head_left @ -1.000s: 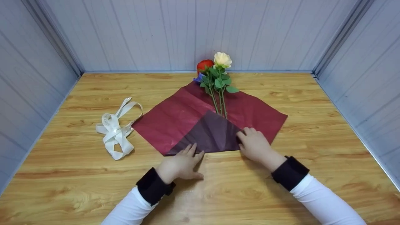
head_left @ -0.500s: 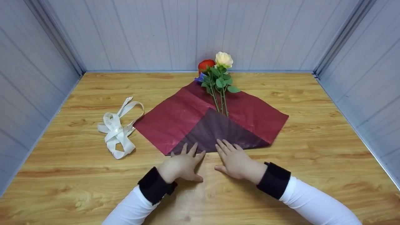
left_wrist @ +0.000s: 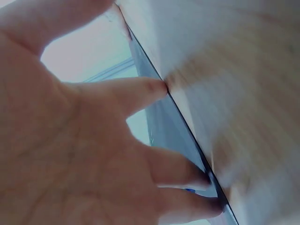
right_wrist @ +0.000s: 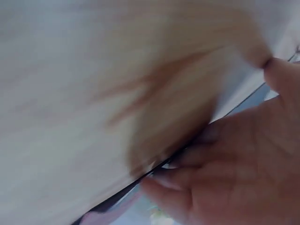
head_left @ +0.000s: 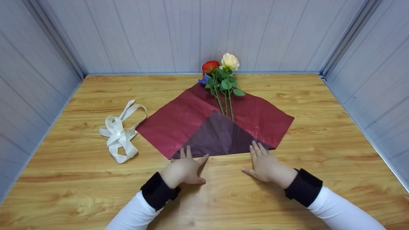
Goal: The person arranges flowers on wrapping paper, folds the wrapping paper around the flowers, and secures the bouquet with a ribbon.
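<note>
One burgundy sheet [head_left: 166, 124] lies in the middle of the bench [head_left: 80, 191], its dark flap [head_left: 214, 135] toward the near edge; the left hand [head_left: 183, 169] and right hand [head_left: 268, 164], spread and grasping nothing, touch that folded side. Red, cream and blue flowers [head_left: 224, 84] rest above, heads by the far edge. White ribbon [head_left: 119, 134] lies toward the left edge.

The head view looks forward and down from well above the flat brown wood-grain table [head_left: 220, 204]. Each wrist view, tilted and close, looks low past the palm of the bare left hand [head_left: 183, 170] or the bare right hand [head_left: 266, 165] toward its fingertips; all three share the near edge of the folded maroon sheet [head_left: 179, 121].
</note>
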The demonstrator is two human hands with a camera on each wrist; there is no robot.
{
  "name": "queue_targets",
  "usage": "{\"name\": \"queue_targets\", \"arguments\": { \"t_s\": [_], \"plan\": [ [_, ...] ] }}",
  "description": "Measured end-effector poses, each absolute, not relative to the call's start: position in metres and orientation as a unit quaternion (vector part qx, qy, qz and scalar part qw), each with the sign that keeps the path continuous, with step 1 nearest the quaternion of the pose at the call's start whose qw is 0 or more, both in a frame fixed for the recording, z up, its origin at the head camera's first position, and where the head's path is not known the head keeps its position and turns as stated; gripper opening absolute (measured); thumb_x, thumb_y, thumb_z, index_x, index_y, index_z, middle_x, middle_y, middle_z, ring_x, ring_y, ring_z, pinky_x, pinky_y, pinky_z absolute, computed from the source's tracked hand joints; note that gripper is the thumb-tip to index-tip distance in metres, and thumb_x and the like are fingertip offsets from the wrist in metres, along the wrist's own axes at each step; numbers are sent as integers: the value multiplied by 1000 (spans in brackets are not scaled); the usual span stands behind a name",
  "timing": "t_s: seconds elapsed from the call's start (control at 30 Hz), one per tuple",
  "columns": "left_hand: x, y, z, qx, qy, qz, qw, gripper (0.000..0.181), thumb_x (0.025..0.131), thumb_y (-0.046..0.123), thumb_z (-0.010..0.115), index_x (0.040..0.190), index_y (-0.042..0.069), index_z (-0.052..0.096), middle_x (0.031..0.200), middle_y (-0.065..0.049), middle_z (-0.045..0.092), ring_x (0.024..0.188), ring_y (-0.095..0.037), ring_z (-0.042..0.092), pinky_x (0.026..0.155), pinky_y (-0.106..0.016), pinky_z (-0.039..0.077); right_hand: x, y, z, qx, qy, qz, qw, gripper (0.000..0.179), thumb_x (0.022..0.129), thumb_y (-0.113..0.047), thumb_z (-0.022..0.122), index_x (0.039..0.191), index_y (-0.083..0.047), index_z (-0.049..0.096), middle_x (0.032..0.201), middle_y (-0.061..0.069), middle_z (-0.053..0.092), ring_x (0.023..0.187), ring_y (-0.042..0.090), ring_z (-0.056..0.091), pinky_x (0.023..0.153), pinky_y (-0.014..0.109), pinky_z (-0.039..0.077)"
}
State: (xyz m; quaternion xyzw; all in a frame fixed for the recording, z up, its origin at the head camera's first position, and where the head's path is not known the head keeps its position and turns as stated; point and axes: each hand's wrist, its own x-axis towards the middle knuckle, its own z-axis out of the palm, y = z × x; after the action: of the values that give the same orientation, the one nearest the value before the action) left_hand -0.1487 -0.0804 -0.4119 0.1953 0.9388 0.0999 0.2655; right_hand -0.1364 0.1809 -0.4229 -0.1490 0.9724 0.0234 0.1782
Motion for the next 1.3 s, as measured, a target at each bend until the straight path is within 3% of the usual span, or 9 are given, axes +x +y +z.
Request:
{"name": "queue_targets", "arguments": {
  "t_s": [0.2,0.47,0.57,0.7,0.8,0.87,0.97,1.07,1.3],
  "plan": [
    [-148,-81,-412,187,946,95,249,73,86,40,67,148,22,34,152,-33,11,139,-53,12,96,-71,30,-138,204,-417,-72,974,48,208,90,94,-58,40,142,17,22,150,36,13,137,50,20,90,55,46],
    [-151,-81,-409,175,948,42,261,67,90,41,61,149,34,29,156,-24,12,137,-55,15,96,-71,31,-150,223,-406,15,965,87,245,96,94,-64,31,137,22,28,144,41,23,129,53,34,98,63,35],
    [-151,-81,-409,179,947,31,264,67,91,43,58,149,34,27,156,-24,11,137,-55,15,98,-69,30,-159,225,-400,25,972,97,211,85,95,-61,30,125,16,51,130,39,46,115,51,50,94,65,36],
    [-151,-81,-410,184,947,34,261,65,92,43,57,149,31,28,155,-26,14,137,-54,15,103,-66,27,-172,215,-398,3,995,72,73,65,96,-53,40,93,5,69,98,29,66,89,45,62,76,57,47],
    [-154,-83,-412,186,950,50,246,63,93,43,55,148,25,32,153,-26,18,137,-54,17,106,-63,26,-182,200,-404,-68,997,21,-5,55,94,-48,48,100,3,67,106,25,64,96,44,59,76,55,47],
    [-160,-88,-413,190,949,74,240,62,94,44,54,148,21,34,152,-27,20,137,-53,18,107,-61,25,-190,190,-410,-138,990,-15,-15,52,93,-43,52,116,3,62,124,25,56,111,44,53,89,57,43],
    [-176,-106,-414,188,945,129,233,64,94,42,53,149,15,32,152,-28,17,139,-51,15,108,-62,23,-199,177,-417,-221,973,-61,23,56,94,-37,55,135,0,50,145,26,37,131,45,38,104,57,32],
    [-196,-132,-414,166,945,170,224,69,95,40,53,150,10,26,152,-33,11,139,-51,10,106,-66,21,-205,170,-421,-257,959,-86,76,58,95,-35,54,142,-5,42,153,23,25,139,43,25,111,57,22],
    [-226,-184,-420,66,955,184,222,93,92,46,54,146,-12,4,145,-45,-2,136,-58,-2,108,-66,14,-206,163,-419,-250,956,-86,128,60,96,-35,53,146,-8,36,156,20,19,142,41,18,113,55,17]
  ]
}}
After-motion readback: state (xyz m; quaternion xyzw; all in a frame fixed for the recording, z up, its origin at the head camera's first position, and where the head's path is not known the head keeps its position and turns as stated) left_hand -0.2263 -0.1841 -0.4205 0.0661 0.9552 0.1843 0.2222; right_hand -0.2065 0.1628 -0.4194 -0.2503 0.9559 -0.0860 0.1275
